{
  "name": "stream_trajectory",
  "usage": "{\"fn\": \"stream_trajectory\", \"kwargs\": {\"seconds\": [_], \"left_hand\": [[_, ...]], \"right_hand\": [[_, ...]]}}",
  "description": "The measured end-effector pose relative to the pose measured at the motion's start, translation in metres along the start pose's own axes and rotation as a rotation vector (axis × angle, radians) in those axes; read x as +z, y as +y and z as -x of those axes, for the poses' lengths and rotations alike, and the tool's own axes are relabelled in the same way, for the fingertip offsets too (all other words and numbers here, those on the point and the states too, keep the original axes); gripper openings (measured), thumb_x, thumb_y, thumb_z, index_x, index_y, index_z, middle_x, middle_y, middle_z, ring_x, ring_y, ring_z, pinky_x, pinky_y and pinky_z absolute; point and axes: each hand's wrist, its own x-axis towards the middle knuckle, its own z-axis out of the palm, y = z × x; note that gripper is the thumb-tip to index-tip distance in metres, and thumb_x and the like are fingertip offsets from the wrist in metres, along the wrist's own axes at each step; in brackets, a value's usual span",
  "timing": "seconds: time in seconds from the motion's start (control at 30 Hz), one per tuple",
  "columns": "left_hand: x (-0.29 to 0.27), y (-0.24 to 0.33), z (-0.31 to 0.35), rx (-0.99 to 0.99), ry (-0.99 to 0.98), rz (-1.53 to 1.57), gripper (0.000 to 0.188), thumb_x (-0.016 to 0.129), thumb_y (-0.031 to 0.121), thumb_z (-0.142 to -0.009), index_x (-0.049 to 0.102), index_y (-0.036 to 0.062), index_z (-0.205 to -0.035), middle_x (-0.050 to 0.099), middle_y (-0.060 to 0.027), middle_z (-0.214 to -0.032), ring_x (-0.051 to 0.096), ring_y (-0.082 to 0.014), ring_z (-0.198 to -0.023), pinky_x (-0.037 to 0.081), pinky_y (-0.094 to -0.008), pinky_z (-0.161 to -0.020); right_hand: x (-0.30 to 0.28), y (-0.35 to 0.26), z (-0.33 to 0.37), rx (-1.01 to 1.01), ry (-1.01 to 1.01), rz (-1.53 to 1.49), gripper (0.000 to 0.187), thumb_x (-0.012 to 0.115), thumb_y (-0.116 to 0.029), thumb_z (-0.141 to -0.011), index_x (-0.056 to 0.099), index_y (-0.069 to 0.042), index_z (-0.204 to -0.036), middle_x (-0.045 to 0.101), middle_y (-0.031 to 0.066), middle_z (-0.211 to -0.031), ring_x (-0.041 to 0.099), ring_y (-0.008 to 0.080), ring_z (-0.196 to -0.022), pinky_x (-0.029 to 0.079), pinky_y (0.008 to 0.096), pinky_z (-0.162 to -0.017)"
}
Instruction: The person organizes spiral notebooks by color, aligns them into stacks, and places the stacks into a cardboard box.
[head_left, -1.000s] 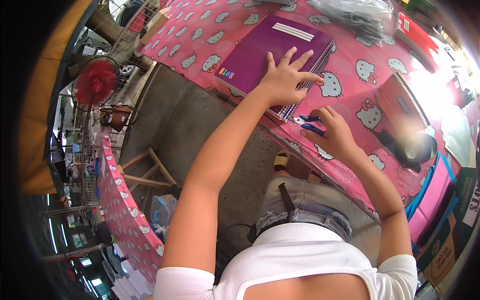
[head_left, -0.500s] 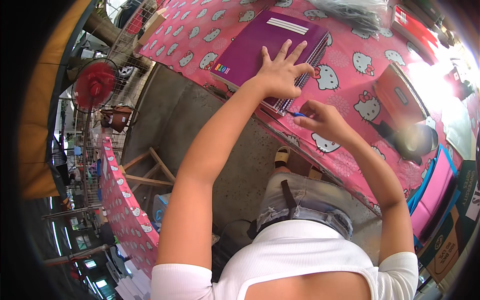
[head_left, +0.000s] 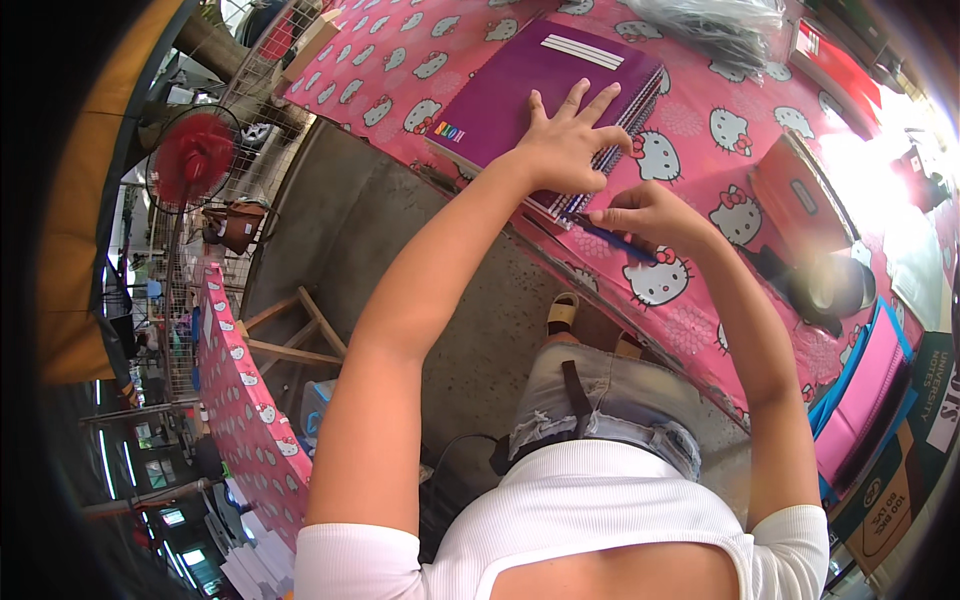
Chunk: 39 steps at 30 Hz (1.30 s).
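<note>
A stack of spiral notebooks lies on the pink table, with a purple notebook [head_left: 500, 95] on top. My left hand [head_left: 575, 145] rests flat on its cover, fingers spread, near the coil-bound edge. At the near corner of that edge, my right hand [head_left: 650, 220] grips a slim blue-handled tool [head_left: 620, 243], which looks like small pliers. Its dark tip meets the end of the spiral coil [head_left: 568, 212]. The fingers partly hide the tool, so its exact kind is unclear.
Right of my hands are an upright reddish-brown board [head_left: 800, 195], a dark round object [head_left: 830, 285] and pink-and-blue covers [head_left: 865, 385]. A clear plastic bag [head_left: 715, 30] and a red notebook [head_left: 835, 70] lie at the far side. A red fan [head_left: 195, 158] stands left.
My right hand has turned and shifted slightly up, so more of the blue handle shows, pointing down and right. My left hand stays on the purple notebook.
</note>
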Motion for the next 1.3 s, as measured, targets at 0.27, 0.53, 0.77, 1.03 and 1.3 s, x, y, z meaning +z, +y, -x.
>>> {"fn": "stream_trajectory", "kwargs": {"seconds": [0.27,0.53,0.77,1.03,1.3], "left_hand": [[0.006,-0.004,0.005,0.015,0.076,0.023,0.050,0.060,0.025,-0.066,0.057,0.0332,-0.115,0.011,-0.0061,-0.156,0.005,-0.0364,-0.143,0.005,-0.0748,-0.102],[0.004,-0.002,0.005,0.004,0.056,0.018,0.047,0.060,0.024,-0.066,0.059,0.0321,-0.113,0.013,-0.0060,-0.156,0.007,-0.0361,-0.143,0.005,-0.0745,-0.102],[0.004,-0.003,0.005,0.000,0.067,0.031,0.047,0.060,0.024,-0.066,0.059,0.0319,-0.112,0.014,-0.0045,-0.156,0.008,-0.0353,-0.143,0.006,-0.0744,-0.102],[0.003,-0.003,0.003,0.010,0.078,0.018,0.045,0.061,0.025,-0.067,0.060,0.0319,-0.111,0.015,-0.0043,-0.156,0.009,-0.0353,-0.143,0.006,-0.0746,-0.102],[0.006,-0.003,0.005,0.004,0.089,0.037,0.044,0.062,0.025,-0.067,0.060,0.0316,-0.110,0.016,-0.0046,-0.156,0.009,-0.0352,-0.143,0.006,-0.0745,-0.102]], "right_hand": [[0.038,0.029,0.018,-0.732,0.625,0.853,0.039,0.071,-0.030,-0.077,0.058,-0.004,-0.103,0.059,0.0108,-0.098,0.057,0.0260,-0.091,0.042,0.0412,-0.082],[0.040,0.038,0.009,-0.764,0.608,0.833,0.037,0.071,-0.031,-0.075,0.057,-0.009,-0.101,0.056,0.0098,-0.103,0.054,0.0265,-0.093,0.040,0.0413,-0.082],[0.038,0.030,0.003,-0.705,0.520,0.634,0.036,0.074,-0.030,-0.074,0.060,-0.007,-0.098,0.059,0.0111,-0.090,0.059,0.0274,-0.079,0.046,0.0412,-0.069],[0.024,0.014,0.004,-0.088,0.107,-0.038,0.052,0.071,-0.045,-0.080,0.057,-0.001,-0.104,0.065,0.0160,-0.089,0.066,0.0223,-0.075,0.051,0.0389,-0.063],[0.028,0.032,0.015,-0.836,0.725,0.953,0.038,0.073,-0.030,-0.073,0.055,-0.009,-0.099,0.057,0.0067,-0.099,0.054,0.0273,-0.094,0.039,0.0380,-0.088]]}}
